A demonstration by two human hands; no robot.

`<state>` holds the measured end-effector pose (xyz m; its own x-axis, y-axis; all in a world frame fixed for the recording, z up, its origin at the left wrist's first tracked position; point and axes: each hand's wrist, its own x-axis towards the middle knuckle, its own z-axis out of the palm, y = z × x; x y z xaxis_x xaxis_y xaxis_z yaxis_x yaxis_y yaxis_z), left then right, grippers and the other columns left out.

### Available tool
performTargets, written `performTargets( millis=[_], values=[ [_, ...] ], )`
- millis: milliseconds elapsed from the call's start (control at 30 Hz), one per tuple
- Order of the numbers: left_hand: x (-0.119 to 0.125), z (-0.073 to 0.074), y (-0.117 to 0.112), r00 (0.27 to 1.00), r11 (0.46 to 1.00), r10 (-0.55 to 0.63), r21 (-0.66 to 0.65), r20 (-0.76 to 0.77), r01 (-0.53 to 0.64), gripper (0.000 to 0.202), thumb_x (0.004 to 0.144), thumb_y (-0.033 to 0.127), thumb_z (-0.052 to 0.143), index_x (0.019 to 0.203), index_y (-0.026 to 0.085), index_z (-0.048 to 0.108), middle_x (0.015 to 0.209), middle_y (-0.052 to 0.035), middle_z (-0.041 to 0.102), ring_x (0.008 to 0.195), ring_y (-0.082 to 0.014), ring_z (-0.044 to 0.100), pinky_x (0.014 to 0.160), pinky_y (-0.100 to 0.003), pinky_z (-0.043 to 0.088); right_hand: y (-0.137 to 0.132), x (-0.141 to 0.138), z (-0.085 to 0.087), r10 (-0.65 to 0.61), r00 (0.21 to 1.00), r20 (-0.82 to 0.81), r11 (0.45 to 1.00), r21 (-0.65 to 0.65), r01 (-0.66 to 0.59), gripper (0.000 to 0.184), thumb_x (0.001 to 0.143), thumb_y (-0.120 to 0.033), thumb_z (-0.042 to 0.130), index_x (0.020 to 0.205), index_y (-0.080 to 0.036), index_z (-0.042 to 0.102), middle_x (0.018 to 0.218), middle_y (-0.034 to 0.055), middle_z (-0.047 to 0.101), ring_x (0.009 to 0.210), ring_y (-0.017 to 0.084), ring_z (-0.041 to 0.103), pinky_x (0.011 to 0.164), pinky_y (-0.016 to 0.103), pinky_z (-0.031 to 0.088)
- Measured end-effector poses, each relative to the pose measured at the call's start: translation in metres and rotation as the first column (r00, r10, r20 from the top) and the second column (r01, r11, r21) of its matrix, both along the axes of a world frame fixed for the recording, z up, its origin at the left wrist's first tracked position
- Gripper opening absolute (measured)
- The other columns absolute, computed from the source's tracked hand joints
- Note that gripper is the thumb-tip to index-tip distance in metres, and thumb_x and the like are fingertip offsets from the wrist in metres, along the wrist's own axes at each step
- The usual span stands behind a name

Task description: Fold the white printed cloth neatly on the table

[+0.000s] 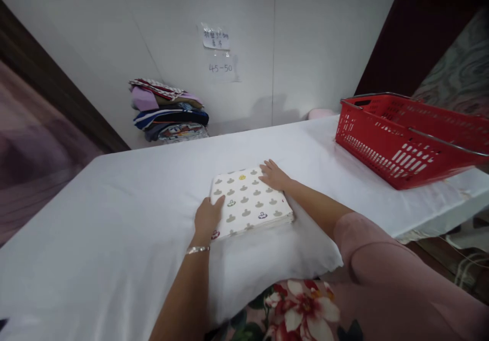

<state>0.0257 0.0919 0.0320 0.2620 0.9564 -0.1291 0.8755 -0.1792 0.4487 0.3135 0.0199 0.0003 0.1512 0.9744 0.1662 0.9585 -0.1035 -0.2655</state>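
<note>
A folded cloth (pixel 244 201), white with grey, mushroom-like prints and a few coloured ones, lies flat on the white-covered table in front of me. Its layers show along the near edge. My left hand (pixel 208 216) rests against the left side of the cloth, thumb apart from the fingers and laid over the top; the fingers run along the edge, partly hidden. Across the far right corner, my right hand (pixel 275 175) lies flat with its fingers spread. Neither hand appears to grip the cloth.
A red plastic basket (pixel 382 145) with metal handles stands on the table at the right. Behind the table's far edge is a pile of folded fabrics (pixel 170 111) against the wall. Paper labels (pixel 220 68) are taped above. A pinkish curtain (pixel 34 142) hangs at left.
</note>
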Motion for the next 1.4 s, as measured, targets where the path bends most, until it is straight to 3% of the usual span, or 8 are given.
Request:
performTargets(
  millis=[100, 200, 333, 400, 633, 1133, 1267, 1400],
  values=[
    [-0.015, 0.0, -0.015, 0.999, 0.999, 0.041, -0.023, -0.021, -0.041, 0.062, 0.084, 0.063, 0.036, 0.115, 0.012, 0.054, 0.11, -0.0172, 0.065, 0.102, -0.0329, 0.061, 0.083, -0.041, 0.048, 0.009, -0.011, 0.006, 0.042, 0.998, 0.038, 0.997, -0.061, -0.04, 0.061, 0.091, -0.053, 0.035, 0.142, -0.018, 0.037, 0.151, 0.0103, 0.031, 0.142, 0.029, 0.015, 0.112, 0.049, 0.021],
    [-0.012, 0.006, -0.018, 1.0, 0.997, 0.019, 0.069, -0.024, -0.018, 0.064, 0.085, 0.058, 0.04, 0.128, 0.012, 0.046, 0.122, -0.018, 0.06, 0.111, -0.0331, 0.057, 0.088, -0.043, 0.047, 0.012, -0.025, 0.02, -0.024, 0.995, 0.1, 0.994, -0.104, 0.034, 0.061, 0.091, -0.053, 0.036, 0.143, -0.019, 0.036, 0.153, 0.012, 0.027, 0.142, 0.032, 0.013, 0.111, 0.054, 0.017],
    [0.012, 0.012, -0.008, 0.978, 0.906, -0.205, 0.372, -0.036, 0.204, 0.057, 0.089, 0.045, 0.042, 0.136, 0.013, 0.04, 0.142, -0.0164, 0.043, 0.132, -0.0282, 0.038, 0.105, -0.041, 0.036, 0.014, -0.052, 0.034, 0.009, 0.984, 0.179, 0.999, -0.036, -0.002, 0.065, 0.093, -0.053, 0.031, 0.144, -0.014, 0.032, 0.155, 0.0134, 0.019, 0.143, 0.03, 0.008, 0.112, 0.053, 0.01],
    [0.024, 0.008, -0.002, 0.953, 0.856, -0.283, 0.421, -0.104, 0.3, 0.056, 0.091, 0.046, 0.039, 0.138, 0.015, 0.039, 0.15, -0.0147, 0.032, 0.139, -0.0283, 0.027, 0.11, -0.045, 0.028, 0.015, -0.063, 0.033, 0.07, 0.984, 0.166, 0.997, -0.041, -0.064, 0.067, 0.093, -0.054, 0.029, 0.145, -0.012, 0.031, 0.155, 0.0134, 0.019, 0.143, 0.029, 0.009, 0.113, 0.05, 0.011],
    [0.032, -0.017, 0.006, 0.938, 0.892, -0.305, 0.296, -0.163, 0.342, 0.062, 0.092, 0.053, 0.03, 0.142, 0.016, 0.034, 0.154, -0.0109, 0.024, 0.143, -0.0274, 0.017, 0.111, -0.051, 0.025, 0.016, -0.061, 0.013, 0.12, 0.989, 0.088, 0.984, -0.143, -0.106, 0.068, 0.093, -0.057, 0.023, 0.145, -0.013, 0.03, 0.154, 0.0125, 0.024, 0.142, 0.028, 0.016, 0.112, 0.047, 0.014],
    [0.033, -0.021, -0.003, 0.951, 0.902, -0.277, 0.304, -0.135, 0.306, 0.063, 0.091, 0.054, 0.029, 0.144, 0.02, 0.033, 0.155, -0.0071, 0.023, 0.143, -0.0256, 0.015, 0.112, -0.05, 0.022, 0.014, -0.065, 0.016, 0.016, 0.991, 0.134, 0.978, -0.21, 0.012, 0.066, 0.093, -0.055, 0.021, 0.143, -0.015, 0.033, 0.154, 0.0128, 0.025, 0.142, 0.028, 0.017, 0.112, 0.049, 0.016],
    [0.033, -0.021, -0.004, 0.954, 0.906, -0.282, 0.298, -0.101, 0.3, 0.063, 0.091, 0.053, 0.03, 0.143, 0.019, 0.033, 0.155, -0.0077, 0.023, 0.143, -0.026, 0.014, 0.112, -0.052, 0.021, -0.008, -0.082, 0.021, -0.008, 0.987, 0.16, 0.989, -0.145, 0.032, 0.067, 0.092, -0.057, 0.024, 0.144, -0.015, 0.032, 0.154, 0.0136, 0.024, 0.142, 0.029, 0.016, 0.111, 0.05, 0.018],
    [0.033, -0.021, -0.005, 0.954, 0.909, -0.293, 0.291, -0.057, 0.297, 0.063, 0.09, 0.054, 0.031, 0.143, 0.019, 0.033, 0.155, -0.0082, 0.023, 0.143, -0.0262, 0.013, 0.112, -0.052, 0.018, -0.041, -0.094, 0.005, 0.048, 0.975, 0.215, 0.997, -0.069, -0.034, 0.063, 0.093, -0.055, 0.023, 0.143, -0.02, 0.034, 0.152, 0.0113, 0.03, 0.141, 0.03, 0.02, 0.11, 0.052, 0.019]
  ],
)
